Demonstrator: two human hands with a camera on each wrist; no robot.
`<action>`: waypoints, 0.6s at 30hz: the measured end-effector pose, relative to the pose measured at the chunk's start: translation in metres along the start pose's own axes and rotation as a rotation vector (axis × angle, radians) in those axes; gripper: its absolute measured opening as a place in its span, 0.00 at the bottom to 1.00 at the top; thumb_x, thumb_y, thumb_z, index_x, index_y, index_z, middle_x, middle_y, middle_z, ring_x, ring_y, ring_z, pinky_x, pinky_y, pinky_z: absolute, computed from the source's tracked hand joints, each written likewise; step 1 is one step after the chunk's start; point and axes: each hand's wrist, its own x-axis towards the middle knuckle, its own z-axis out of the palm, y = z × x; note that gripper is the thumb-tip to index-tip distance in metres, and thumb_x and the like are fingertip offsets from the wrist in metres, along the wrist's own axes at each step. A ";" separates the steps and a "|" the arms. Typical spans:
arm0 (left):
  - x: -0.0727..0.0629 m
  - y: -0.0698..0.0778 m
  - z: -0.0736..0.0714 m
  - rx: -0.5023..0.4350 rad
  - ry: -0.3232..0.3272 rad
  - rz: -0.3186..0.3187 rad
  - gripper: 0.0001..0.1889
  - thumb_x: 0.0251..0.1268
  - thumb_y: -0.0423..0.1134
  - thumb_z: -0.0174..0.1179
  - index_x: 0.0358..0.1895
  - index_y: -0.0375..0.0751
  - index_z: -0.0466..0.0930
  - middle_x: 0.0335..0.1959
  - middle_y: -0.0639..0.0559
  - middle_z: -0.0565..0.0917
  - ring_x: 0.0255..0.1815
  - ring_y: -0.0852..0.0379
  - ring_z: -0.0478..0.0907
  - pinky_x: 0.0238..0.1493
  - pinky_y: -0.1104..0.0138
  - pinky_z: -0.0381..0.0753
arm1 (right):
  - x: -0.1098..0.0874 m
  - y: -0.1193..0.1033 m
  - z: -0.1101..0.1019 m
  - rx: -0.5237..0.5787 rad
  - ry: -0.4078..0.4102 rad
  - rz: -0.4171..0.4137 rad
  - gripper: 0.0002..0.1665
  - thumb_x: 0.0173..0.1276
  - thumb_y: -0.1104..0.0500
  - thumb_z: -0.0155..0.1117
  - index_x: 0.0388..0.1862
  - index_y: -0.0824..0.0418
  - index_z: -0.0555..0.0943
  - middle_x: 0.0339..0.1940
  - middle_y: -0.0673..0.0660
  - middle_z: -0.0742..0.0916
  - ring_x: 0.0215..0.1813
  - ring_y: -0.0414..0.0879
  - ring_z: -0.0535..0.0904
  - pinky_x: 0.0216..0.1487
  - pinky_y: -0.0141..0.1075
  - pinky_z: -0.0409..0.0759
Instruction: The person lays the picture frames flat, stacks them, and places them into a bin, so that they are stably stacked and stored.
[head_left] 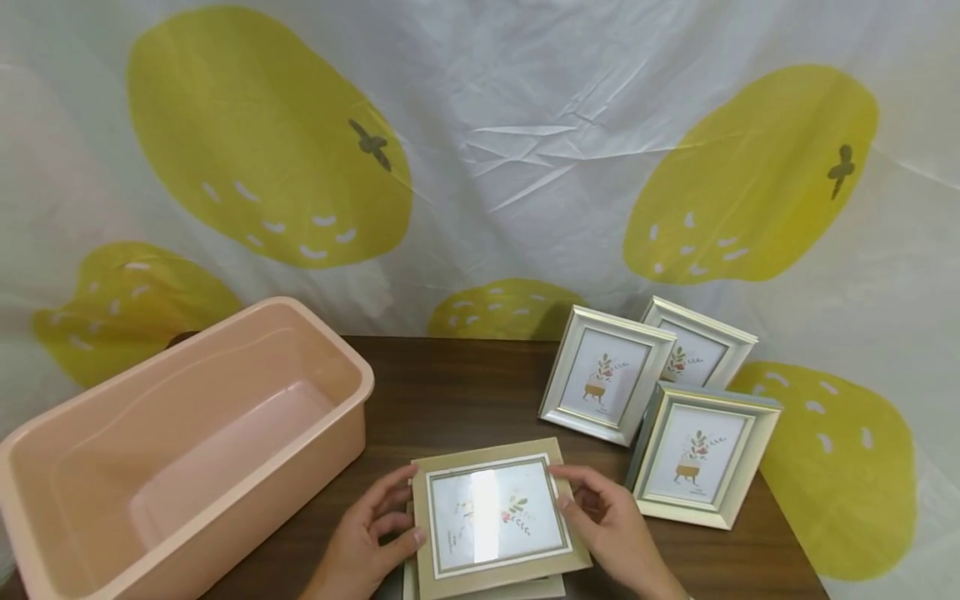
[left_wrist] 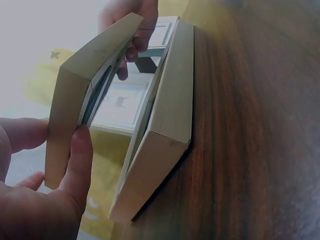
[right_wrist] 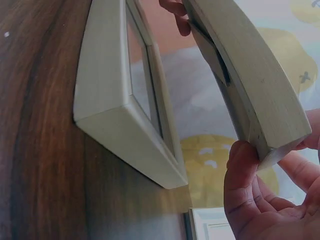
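Both hands hold a beige picture frame [head_left: 495, 567] by its opposite short sides, glass side up, with a plant print behind the pane. My left hand [head_left: 367, 529] grips its left edge between thumb and fingers; my right hand [head_left: 611, 521] pinches the right edge. In the left wrist view, the held picture frame [left_wrist: 70, 100] is raised and apart from a second picture frame [left_wrist: 165, 115] lying flat on the table beneath. The right wrist view shows the same gap between the upper picture frame [right_wrist: 260, 75] and the lower picture frame [right_wrist: 107, 65].
Three picture frames stand at the right: one at left [head_left: 607, 375], one behind [head_left: 708, 342], one in front [head_left: 697, 458]. A pink plastic bin [head_left: 352, 417] takes up the left side of the dark wooden table [head_left: 442, 392]. A lemon-print cloth [head_left: 517, 167] hangs behind.
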 end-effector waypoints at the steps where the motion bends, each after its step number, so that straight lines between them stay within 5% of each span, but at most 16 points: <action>1: 0.000 0.001 0.001 0.010 0.015 -0.015 0.42 0.64 0.30 0.73 0.80 0.41 0.64 0.67 0.27 0.77 0.48 0.57 0.86 0.46 0.68 0.89 | 0.000 0.000 0.000 -0.004 0.001 0.002 0.20 0.71 0.70 0.69 0.60 0.60 0.85 0.39 0.57 0.89 0.33 0.35 0.82 0.35 0.33 0.85; 11: 0.001 0.002 0.003 0.127 0.107 -0.057 0.42 0.59 0.30 0.76 0.77 0.48 0.70 0.62 0.34 0.83 0.47 0.59 0.87 0.46 0.70 0.86 | -0.005 0.006 0.000 -0.043 -0.006 0.001 0.22 0.70 0.68 0.72 0.61 0.56 0.85 0.43 0.55 0.89 0.32 0.36 0.83 0.31 0.33 0.84; 18: 0.001 0.001 0.003 0.252 0.141 -0.063 0.39 0.58 0.35 0.78 0.75 0.52 0.74 0.56 0.46 0.88 0.47 0.61 0.88 0.59 0.70 0.78 | -0.010 0.013 0.002 -0.114 -0.006 -0.086 0.22 0.67 0.67 0.75 0.59 0.56 0.86 0.43 0.51 0.91 0.37 0.36 0.83 0.40 0.33 0.85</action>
